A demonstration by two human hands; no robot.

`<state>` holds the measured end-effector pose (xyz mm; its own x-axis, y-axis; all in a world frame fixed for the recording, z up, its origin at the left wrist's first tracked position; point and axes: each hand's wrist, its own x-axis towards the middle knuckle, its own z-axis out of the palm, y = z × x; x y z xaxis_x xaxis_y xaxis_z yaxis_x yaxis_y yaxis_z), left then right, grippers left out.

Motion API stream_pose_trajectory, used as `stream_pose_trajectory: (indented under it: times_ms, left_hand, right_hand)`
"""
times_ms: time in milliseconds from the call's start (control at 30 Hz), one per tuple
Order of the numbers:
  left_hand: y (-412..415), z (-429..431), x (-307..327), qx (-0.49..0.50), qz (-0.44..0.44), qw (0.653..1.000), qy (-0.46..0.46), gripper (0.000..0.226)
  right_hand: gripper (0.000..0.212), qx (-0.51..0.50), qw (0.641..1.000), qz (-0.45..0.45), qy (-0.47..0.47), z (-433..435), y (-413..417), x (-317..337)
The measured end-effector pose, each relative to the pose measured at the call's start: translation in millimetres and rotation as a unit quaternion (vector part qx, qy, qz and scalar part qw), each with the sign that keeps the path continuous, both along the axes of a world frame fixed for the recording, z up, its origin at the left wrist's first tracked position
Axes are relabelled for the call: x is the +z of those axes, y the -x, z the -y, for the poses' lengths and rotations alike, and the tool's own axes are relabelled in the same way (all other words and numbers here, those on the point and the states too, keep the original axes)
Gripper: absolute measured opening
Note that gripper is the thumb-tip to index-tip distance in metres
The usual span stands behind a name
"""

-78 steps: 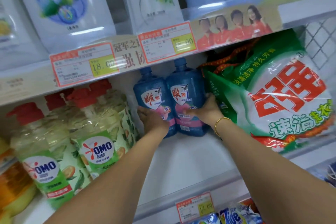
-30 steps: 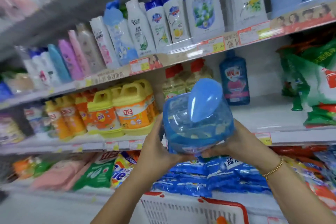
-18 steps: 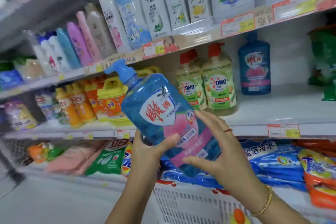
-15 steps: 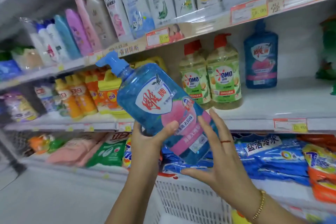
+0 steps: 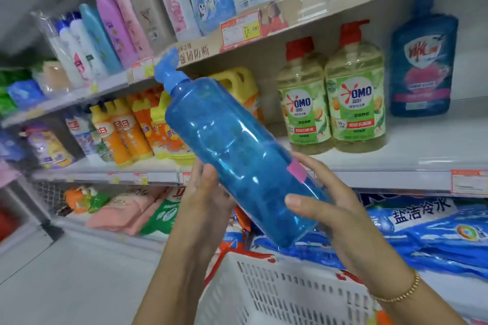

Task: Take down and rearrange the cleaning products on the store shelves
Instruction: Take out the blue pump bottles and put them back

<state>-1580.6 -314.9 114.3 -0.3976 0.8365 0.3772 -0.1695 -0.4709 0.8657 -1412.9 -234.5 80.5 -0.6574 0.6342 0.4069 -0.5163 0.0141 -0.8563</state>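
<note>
Your left hand [image 5: 206,200] cups the lower left flank of the translucent blue plastic pump bottle [image 5: 232,150], thumb laid up along its wall. Your right hand [image 5: 338,216] clamps the other side near the base, thumb across the front and fingers behind. The bottle is smooth, glossy and rounded. It tilts with its pump head up to the left, its plain back faces you, and a pink label edge shows at the right.

Just below its base is the white slotted plastic basket [image 5: 285,293] with a red-trimmed rim. Behind the bottle runs the pale shelf edge [image 5: 396,169]. On that shelf stand two clear yellow-green OMO bottles with red pumps [image 5: 355,103], touching each other, with bare shelf between them and a dark blue labelled bottle [image 5: 422,71] further right.
</note>
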Motion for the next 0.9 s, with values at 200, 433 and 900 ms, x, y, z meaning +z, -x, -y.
stream_pose_trajectory:
  times_ms: [200, 433, 900]
  left_hand:
    - [20.8, -1.5, -13.5, -0.040, 0.049, 0.998, 0.019, 0.075]
    - [5.4, -4.5, -13.1, 0.131, 0.026, 0.990, 0.032, 0.054]
    - [-7.9, 2.7, -1.4, 0.004, 0.020, 0.999, 0.046, 0.104]
  right_hand:
    - [0.062, 0.205, 0.955, 0.066, 0.205, -18.7, 2.8, 14.3]
    - [0.053, -0.023, 0.992, 0.075, 0.095, -8.8, 7.1, -16.9]
    - [0.099, -0.307, 0.920, 0.044, -0.240, -2.3, -4.8, -26.4]
